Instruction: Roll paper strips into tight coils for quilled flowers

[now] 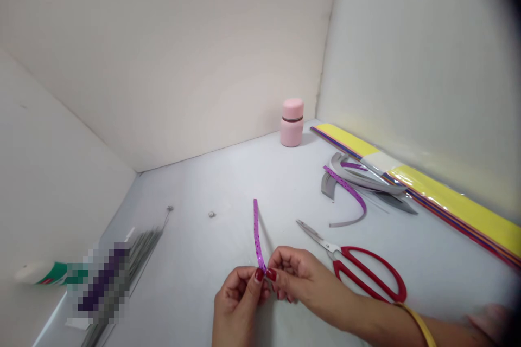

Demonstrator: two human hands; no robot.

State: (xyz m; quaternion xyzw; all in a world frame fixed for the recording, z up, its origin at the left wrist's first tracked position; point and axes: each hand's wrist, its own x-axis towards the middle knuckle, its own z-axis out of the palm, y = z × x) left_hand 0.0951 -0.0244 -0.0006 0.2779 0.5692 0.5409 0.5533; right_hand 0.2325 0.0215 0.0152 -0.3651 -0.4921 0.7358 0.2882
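Note:
A narrow purple strip with small dark marks (256, 227) rises from between my fingertips, its free end pointing away from me over the white table. My left hand (243, 295) pinches its lower end between thumb and finger. Right beside it, my right hand (291, 276) pinches the same end, the two thumbs almost touching. What lies beneath the fingertips is hidden. Red-handled scissors (366, 274) lie just right of my right hand, blades pointing up and left.
A pink jar (292, 123) stands at the back. Curled purple and grey strips (358, 195) lie beside long yellow packaged sheets (456, 200) at right. Grey wires (142, 249) and a white-green tube (51, 273) are at left. A small silvery piece (211, 214) lies mid-table.

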